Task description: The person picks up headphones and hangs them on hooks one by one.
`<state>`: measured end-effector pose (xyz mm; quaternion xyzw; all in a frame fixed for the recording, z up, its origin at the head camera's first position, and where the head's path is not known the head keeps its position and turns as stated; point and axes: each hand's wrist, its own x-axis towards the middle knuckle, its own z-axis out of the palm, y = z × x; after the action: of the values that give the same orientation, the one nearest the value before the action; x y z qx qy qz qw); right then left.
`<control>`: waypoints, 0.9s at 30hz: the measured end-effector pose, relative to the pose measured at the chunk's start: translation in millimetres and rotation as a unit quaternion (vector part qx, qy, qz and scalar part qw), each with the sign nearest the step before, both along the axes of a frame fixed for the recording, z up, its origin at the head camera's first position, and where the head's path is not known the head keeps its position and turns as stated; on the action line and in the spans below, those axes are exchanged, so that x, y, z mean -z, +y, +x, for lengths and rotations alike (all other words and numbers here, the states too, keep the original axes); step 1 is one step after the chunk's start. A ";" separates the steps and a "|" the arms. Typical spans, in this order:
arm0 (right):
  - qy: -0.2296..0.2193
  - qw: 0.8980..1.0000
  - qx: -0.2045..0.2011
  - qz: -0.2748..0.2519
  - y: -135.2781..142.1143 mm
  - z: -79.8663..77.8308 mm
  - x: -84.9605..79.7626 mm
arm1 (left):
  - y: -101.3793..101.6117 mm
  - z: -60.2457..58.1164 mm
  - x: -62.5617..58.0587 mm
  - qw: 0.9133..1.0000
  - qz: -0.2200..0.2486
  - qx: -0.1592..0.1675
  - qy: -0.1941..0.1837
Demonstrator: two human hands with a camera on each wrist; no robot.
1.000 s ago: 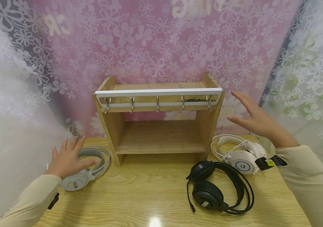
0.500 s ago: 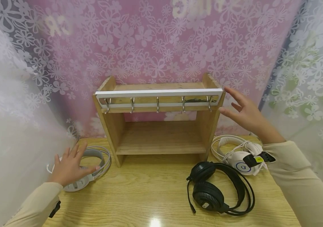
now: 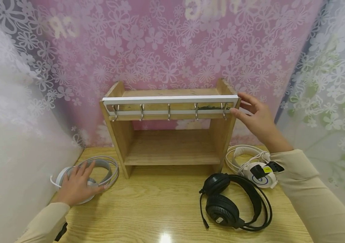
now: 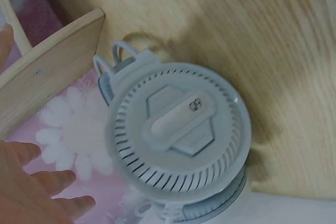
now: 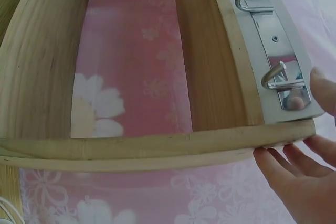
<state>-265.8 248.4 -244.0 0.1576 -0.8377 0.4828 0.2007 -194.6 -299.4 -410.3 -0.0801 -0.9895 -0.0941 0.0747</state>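
Note:
A small wooden shelf [image 3: 172,148] stands at the back of the table, its white hook rail [image 3: 152,100] running along the upper front with several metal hooks. At its upper right corner my right hand [image 3: 258,119] holds the edge. The thumb lies over the rail's end, while in the right wrist view the fingertips [image 5: 268,156] touch the outer side panel [image 5: 157,150]. My left hand [image 3: 76,185], fingers spread, is over the grey-and-white headphones [image 3: 107,168] and partly hides them. Their round ear cup [image 4: 178,129] fills the left wrist view, apart from the fingers [image 4: 58,179].
Black headphones [image 3: 222,209] with a microphone boom lie on the table [image 3: 160,202] at the front right. Behind them, white headphones [image 3: 260,172] rest by the shelf's right side, partly under my right forearm. Flowered cloth [image 3: 166,44] hangs behind and at both sides.
My right hand has moved left from beside the shelf onto its upper right corner. The left hand has shifted slightly right and lower over the grey-and-white headphones.

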 end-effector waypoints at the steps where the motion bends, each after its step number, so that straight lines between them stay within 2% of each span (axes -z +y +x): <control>1: 0.000 1.000 0.007 -0.001 -1.1 0.1 -0.1 | 0.5 0.1 1.8 1.000 0.000 0.000 0.003; 9: 0.019 0.999 0.048 -0.015 -8.8 -2.3 0.1 | 3.2 -1.1 17.6 1.000 0.024 0.001 0.013; 13: 0.024 0.997 0.066 -0.020 -11.7 -3.8 0.0 | 4.6 -4.6 25.1 0.998 0.024 0.025 0.053; 17: 0.027 0.996 0.076 -0.028 -14.3 -4.8 -0.7 | 7.7 -7.7 29.1 0.996 0.042 0.041 0.074; 27: 0.027 0.995 0.088 -0.037 -17.0 -4.4 -2.1 | 18.7 -16.6 34.1 0.995 0.093 0.037 0.007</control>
<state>-270.3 231.4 -241.9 0.0887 -0.8242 0.4895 0.2707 -211.2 -280.7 -444.4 -0.1096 -0.9723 -0.1879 0.0857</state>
